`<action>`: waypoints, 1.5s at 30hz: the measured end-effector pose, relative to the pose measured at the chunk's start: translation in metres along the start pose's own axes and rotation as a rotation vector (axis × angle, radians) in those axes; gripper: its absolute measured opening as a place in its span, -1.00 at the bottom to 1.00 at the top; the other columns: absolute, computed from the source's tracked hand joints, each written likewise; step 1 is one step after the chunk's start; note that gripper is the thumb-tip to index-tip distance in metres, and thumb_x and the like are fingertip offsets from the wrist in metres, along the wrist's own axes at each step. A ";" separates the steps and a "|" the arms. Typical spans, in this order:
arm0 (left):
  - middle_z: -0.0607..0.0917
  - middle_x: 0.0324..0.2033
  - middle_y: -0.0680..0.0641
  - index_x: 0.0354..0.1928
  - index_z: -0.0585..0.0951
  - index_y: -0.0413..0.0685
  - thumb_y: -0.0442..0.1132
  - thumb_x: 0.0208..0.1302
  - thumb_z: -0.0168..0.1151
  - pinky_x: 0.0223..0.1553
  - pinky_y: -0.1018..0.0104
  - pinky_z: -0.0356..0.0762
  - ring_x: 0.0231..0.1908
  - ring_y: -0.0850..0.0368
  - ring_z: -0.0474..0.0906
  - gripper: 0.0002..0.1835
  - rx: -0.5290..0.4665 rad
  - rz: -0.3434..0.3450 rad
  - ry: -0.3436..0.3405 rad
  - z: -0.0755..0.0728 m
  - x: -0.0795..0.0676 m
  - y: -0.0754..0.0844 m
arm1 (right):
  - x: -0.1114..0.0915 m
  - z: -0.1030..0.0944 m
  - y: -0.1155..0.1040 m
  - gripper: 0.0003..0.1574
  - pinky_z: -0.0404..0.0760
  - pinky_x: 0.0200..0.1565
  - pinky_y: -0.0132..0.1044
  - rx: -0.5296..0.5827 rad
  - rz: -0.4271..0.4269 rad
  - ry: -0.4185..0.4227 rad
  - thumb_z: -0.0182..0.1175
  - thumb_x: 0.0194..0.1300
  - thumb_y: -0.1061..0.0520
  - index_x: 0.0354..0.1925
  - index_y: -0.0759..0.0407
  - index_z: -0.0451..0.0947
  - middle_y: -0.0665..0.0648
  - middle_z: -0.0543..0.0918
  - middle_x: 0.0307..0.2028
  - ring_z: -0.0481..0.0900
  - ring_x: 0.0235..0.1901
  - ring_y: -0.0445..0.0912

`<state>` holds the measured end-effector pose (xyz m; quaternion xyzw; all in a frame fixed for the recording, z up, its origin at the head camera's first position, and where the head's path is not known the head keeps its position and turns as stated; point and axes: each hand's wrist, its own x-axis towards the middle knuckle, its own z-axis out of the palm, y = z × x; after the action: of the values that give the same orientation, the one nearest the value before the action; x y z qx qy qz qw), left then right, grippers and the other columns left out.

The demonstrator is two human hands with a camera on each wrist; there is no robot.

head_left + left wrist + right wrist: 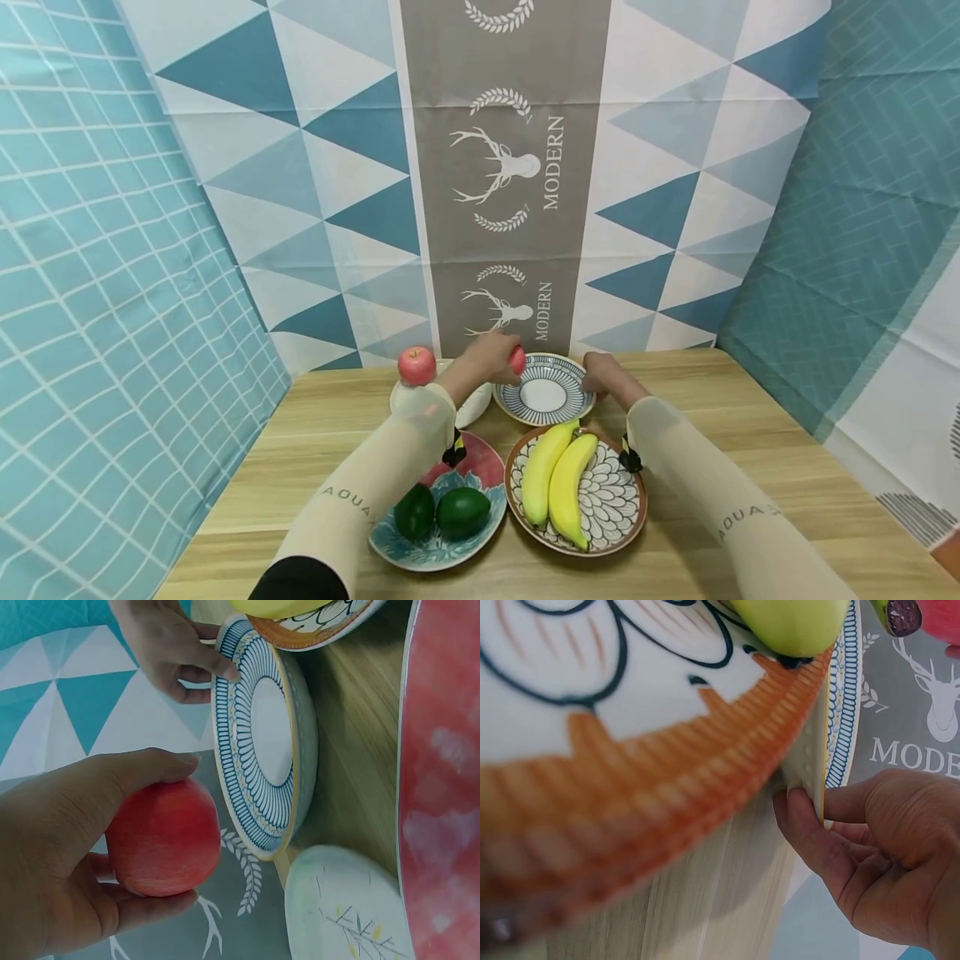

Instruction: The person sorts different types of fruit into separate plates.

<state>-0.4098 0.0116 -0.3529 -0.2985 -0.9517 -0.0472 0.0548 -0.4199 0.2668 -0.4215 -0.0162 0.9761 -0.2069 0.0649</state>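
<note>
My left hand (pixel 491 354) holds a red apple (pixel 165 838) between thumb and fingers, at the left side of a blue-and-white striped plate (pixel 543 396). On the opposite side, my right hand (pixel 606 377) pinches that plate's rim, thumb and fingers on either face of it, as the right wrist view (pixel 889 855) shows up close. The middle of the striped plate is bare white. A second apple (pixel 417 366) sits on a white plate (pixel 474 407) with a twig pattern, partly hidden behind my left forearm.
Nearer to me, a red-and-blue plate (pixel 487 458) bears two dark green avocados (pixel 462 512). Beside it, a brown-rimmed plate (pixel 611 508) holds two yellow bananas (pixel 546 471). A patterned cloth wall (pixel 517 167) rises directly behind the wooden table (pixel 315 467).
</note>
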 end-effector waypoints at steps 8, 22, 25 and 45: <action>0.65 0.05 -0.12 0.20 0.60 0.06 0.07 0.06 0.64 0.00 0.05 0.62 0.03 -0.08 0.60 -0.32 -0.016 -0.013 -0.029 0.015 0.013 0.011 | 0.000 0.003 0.002 -0.75 0.65 -0.54 -0.29 0.019 0.009 0.010 0.27 0.20 0.39 -0.16 0.43 0.46 0.32 0.55 -0.27 0.62 -0.42 0.05; 0.64 0.04 -0.08 0.27 0.61 0.10 0.07 0.09 0.64 0.02 0.12 0.59 0.01 -0.01 0.57 -0.31 -0.083 -0.033 -0.056 0.030 0.029 0.030 | 0.003 0.001 -0.001 -0.74 0.67 -0.52 -0.27 0.044 0.043 -0.003 0.27 0.23 0.39 -0.13 0.40 0.44 0.31 0.53 -0.25 0.63 -0.43 0.04; 0.66 0.06 -0.08 0.30 0.61 0.10 0.08 0.10 0.64 0.06 0.14 0.58 0.03 -0.01 0.57 -0.28 -0.086 -0.027 -0.056 0.034 0.032 0.034 | 0.001 0.000 -0.002 -0.76 0.68 -0.52 -0.27 0.041 0.040 -0.001 0.27 0.24 0.39 -0.15 0.40 0.44 0.31 0.53 -0.27 0.64 -0.43 0.03; 0.61 0.19 -0.08 0.44 0.52 0.16 0.11 0.13 0.61 0.13 0.17 0.57 0.09 0.01 0.55 -0.18 -0.108 -0.081 -0.107 0.057 0.053 0.051 | 0.002 0.001 0.001 -0.73 0.67 -0.51 -0.26 0.025 0.017 0.010 0.30 0.26 0.37 -0.13 0.40 0.43 0.31 0.55 -0.28 0.62 -0.44 0.03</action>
<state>-0.4280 0.0900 -0.3992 -0.2643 -0.9606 -0.0846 -0.0141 -0.4213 0.2671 -0.4229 -0.0060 0.9738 -0.2187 0.0617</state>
